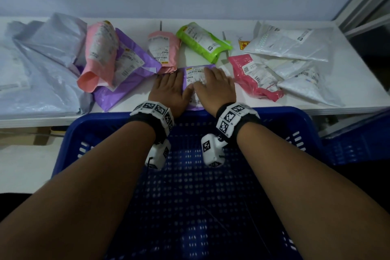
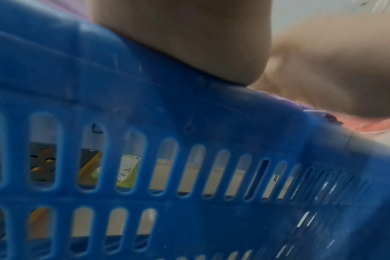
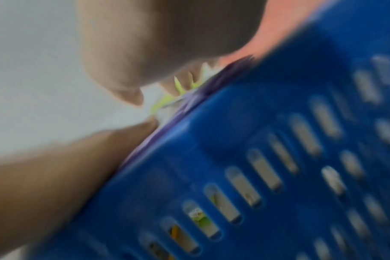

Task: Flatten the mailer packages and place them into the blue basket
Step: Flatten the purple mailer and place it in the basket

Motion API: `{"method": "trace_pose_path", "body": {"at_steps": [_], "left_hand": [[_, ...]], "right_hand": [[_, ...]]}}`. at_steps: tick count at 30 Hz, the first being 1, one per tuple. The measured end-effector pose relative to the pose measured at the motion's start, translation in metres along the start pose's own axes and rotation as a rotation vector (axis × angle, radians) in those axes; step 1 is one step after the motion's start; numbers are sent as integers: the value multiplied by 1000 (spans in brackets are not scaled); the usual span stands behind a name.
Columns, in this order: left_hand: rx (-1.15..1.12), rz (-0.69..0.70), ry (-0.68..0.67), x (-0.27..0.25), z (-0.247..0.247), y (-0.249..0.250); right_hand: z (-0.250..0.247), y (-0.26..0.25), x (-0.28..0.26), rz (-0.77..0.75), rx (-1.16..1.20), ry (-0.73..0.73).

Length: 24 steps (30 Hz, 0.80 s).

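Observation:
A small purple mailer [image 1: 195,78] with a white label lies flat at the near edge of the white table [image 1: 348,74]. My left hand [image 1: 168,88] presses its left side, palm down with straight fingers. My right hand [image 1: 215,86] presses its right side the same way. The blue basket [image 1: 295,133] sits just below the table edge, under both wrists; its slotted wall [image 2: 189,158] fills the left wrist view and shows again as the basket wall [image 3: 278,158] in the blurred right wrist view. A purple mailer edge [image 3: 185,109] lies along the rim.
Other mailers lie across the table: a pink one [image 1: 99,53] on a large purple one [image 1: 130,65], a small pink one [image 1: 163,50], a green one [image 1: 202,42], a bright pink one [image 1: 253,76], white ones [image 1: 291,46] at right, grey ones [image 1: 42,59] at left.

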<state>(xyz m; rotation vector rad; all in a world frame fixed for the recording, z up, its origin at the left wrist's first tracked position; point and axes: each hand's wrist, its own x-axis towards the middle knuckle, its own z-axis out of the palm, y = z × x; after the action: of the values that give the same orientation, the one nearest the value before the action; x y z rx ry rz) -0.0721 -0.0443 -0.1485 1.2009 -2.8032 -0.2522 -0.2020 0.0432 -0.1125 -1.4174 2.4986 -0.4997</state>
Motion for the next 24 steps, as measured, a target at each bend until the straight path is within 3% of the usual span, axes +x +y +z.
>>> {"method": "trace_pose_path", "body": {"at_steps": [3,6,10,14,19,22,24], "left_hand": [[98,55,-60,-2,-7,0],[194,98,-113,-8,-15,0],[202,89,-107,-6,-12,1],[14,-6,-96,1,-5,4],[-3,-18,-49,2,-2,3],[-14,-22,-58,1,-3,4],[-1,3,-80,0,-3,3]], "right_hand": [[5,-27,3,-214,-81,134],[19,-50,7,-353,-85,26],[31,-39,15,-316,-65,-1],[16,1,26,-219,18,13],[-3,31,27,-153,-157,-195],[-12,16,29,-181,-274,-76],[-10,-10,31,-249,-163,-7]]}}
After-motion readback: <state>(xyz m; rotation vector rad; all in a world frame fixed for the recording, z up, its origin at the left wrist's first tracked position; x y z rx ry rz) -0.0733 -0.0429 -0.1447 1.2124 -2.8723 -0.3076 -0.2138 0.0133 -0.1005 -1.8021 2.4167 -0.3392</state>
